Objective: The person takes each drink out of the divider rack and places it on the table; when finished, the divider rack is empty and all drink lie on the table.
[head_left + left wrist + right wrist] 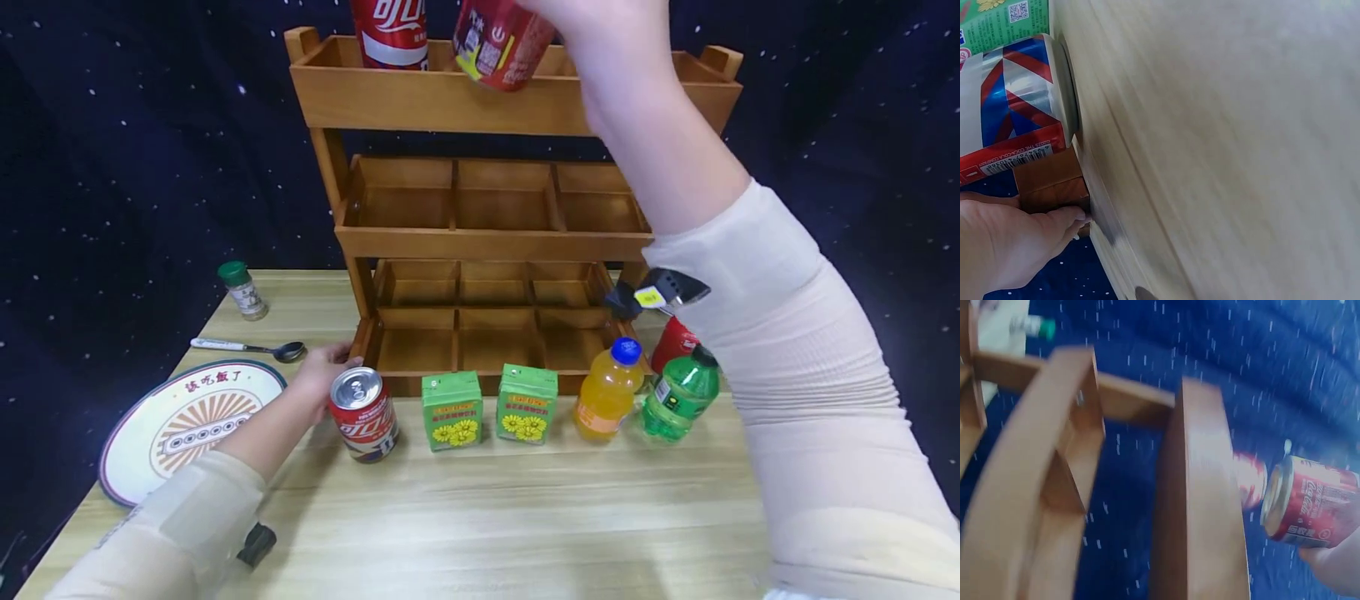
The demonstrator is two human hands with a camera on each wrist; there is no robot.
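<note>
My right hand (600, 42) grips a red cola can (504, 46) at the front of the top tier of the wooden rack (450, 100). The can is tilted and overlaps the tier's front board in the head view; in the right wrist view, the can (1316, 503) is beside the top board. Another red can (393, 37) stands in that tier, to the left. Low down, my left hand (326, 375) holds the rack's bottom left corner, thumb and fingers around the wooden end (1054, 181). Right beside that hand, a cola can (365, 417) stands upright on the table.
Two green drink cartons (452, 411), an orange juice bottle (609, 387), a green soda bottle (681, 393) and a red item (672, 342) line the rack's front. On the left are an oval plate (131, 442), a spoon (287, 352) and a green-capped shaker (243, 290).
</note>
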